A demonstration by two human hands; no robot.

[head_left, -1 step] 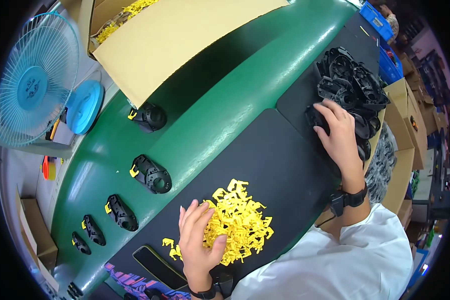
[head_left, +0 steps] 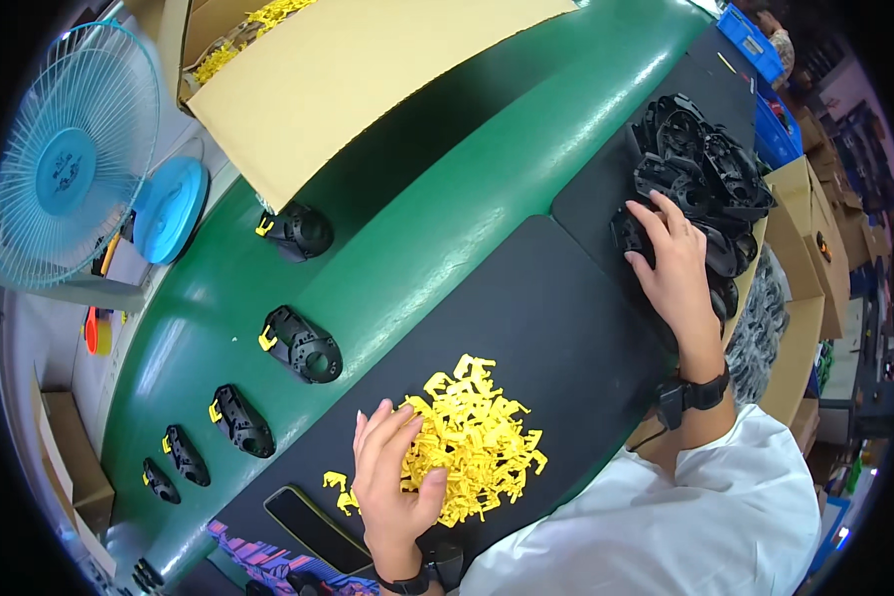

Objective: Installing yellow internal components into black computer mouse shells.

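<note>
My left hand (head_left: pixel 395 487) hovers over the left side of a heap of small yellow plastic clips (head_left: pixel 477 447), fingers stretched and thumb apart, with nothing visible in it. At the upper right my right hand (head_left: pixel 675 263) has its thumb and fingertips around a black plastic shell (head_left: pixel 627 230) at the near-left edge of a pile of similar black shells (head_left: pixel 680 149). The palm hides part of that shell. On the green conveyor belt (head_left: pixel 407 288), several black shells (head_left: pixel 310 348) lie spaced out in a row, each with a yellow clip at one end.
A dark phone (head_left: pixel 316 528) lies left of the clips on the black mat (head_left: pixel 526 308). An open cardboard box (head_left: pixel 358 89) with yellow clips overhangs the belt. A blue fan (head_left: pixel 70 169) stands at the far left. Right of the pile is a carton (head_left: pixel 800 298) with grey plastic bags.
</note>
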